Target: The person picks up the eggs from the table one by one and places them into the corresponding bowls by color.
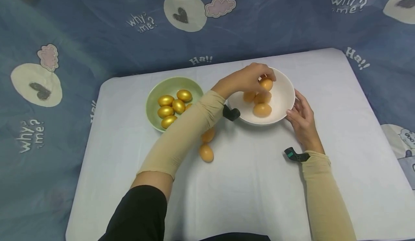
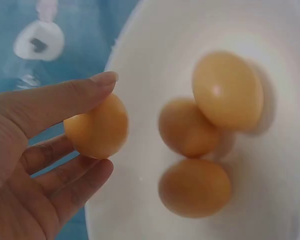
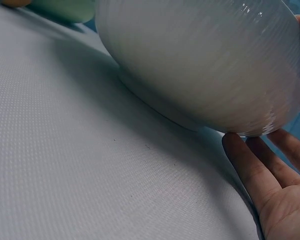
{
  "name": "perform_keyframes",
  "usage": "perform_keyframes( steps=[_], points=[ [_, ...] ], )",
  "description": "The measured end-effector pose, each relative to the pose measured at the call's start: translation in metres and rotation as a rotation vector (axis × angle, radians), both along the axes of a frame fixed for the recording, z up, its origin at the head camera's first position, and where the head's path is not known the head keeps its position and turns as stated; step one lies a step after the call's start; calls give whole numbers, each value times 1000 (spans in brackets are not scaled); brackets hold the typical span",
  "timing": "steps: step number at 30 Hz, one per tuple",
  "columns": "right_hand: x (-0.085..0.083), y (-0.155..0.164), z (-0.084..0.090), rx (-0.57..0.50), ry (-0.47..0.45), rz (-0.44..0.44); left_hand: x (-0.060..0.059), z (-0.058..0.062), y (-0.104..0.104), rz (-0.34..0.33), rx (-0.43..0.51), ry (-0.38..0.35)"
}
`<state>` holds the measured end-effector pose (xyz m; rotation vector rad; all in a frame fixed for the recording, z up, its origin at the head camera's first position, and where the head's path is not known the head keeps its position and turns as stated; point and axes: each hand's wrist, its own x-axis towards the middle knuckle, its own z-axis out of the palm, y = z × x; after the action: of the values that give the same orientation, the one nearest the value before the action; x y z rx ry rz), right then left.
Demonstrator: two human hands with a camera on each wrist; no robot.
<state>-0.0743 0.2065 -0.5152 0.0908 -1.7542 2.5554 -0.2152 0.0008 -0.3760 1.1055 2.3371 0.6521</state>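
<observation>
My left hand (image 1: 247, 78) reaches over the white bowl (image 1: 282, 89) and pinches a brown egg (image 2: 102, 129) between thumb and fingertips, at the bowl's rim in the left wrist view. Inside the bowl three more brown eggs (image 2: 195, 188) lie close together. At the bowl's right side, my right hand (image 1: 302, 120) grips the rim, thumb on top. In the right wrist view its fingers (image 3: 252, 167) reach beneath the bowl's outer wall.
Left of the white bowl stands a green bowl (image 1: 152, 96) with several golden eggs (image 1: 165, 111), partly hidden by the left forearm. Two brown eggs (image 1: 206, 152) lie on the white tabletop (image 1: 246, 183) in front. A blue patterned cloth (image 1: 136, 50) surrounds the table.
</observation>
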Motion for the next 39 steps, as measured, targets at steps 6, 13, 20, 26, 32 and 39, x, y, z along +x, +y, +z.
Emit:
perform_keyframes(
  steps=[6, 13, 20, 26, 32, 39],
  points=[
    [0, -2, 2, 14, -8, -2, -17, -17, 11, 47, -91, -44],
    [2, -1, 5, 1, -8, -18, -14, -26, 23, 13, -241, 81],
    [2, 0, 4, 13, -15, -25, -6, -24, 29, -20, -286, 44],
    [3, -1, 3, 10, -22, -27, -6, -21, 27, -18, -301, 44],
    [3, -3, 3, 9, -22, -20, -11, -20, 15, -1, -273, 64],
    [2, -4, 4, 1, -15, -14, -12, -19, -3, 32, -183, -25]
  ],
)
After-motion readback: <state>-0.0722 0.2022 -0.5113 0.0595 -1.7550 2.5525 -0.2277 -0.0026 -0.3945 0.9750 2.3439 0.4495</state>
